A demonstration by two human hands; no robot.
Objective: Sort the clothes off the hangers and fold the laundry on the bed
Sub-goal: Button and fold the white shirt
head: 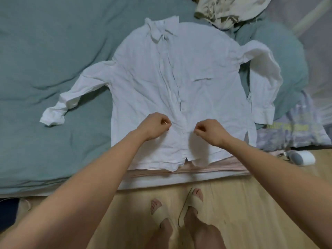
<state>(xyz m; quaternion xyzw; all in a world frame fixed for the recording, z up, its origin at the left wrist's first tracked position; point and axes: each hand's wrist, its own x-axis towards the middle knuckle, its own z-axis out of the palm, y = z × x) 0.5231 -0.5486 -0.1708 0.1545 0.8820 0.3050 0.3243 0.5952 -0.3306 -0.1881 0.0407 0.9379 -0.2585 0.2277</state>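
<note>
A white button-up shirt lies face up and spread out on the teal bed cover, collar at the far end and hem at the near edge. Its left sleeve stretches out over the cover; its right sleeve bends back down along the body. My left hand pinches the shirt fabric just left of the button placket near the hem. My right hand pinches the fabric just right of the placket. Both hands have their fingers curled.
A beige garment is heaped at the far end of the bed. A pale printed garment lies at the right bed edge, a pink striped cloth under the shirt hem. A white and grey device sits on the wooden floor.
</note>
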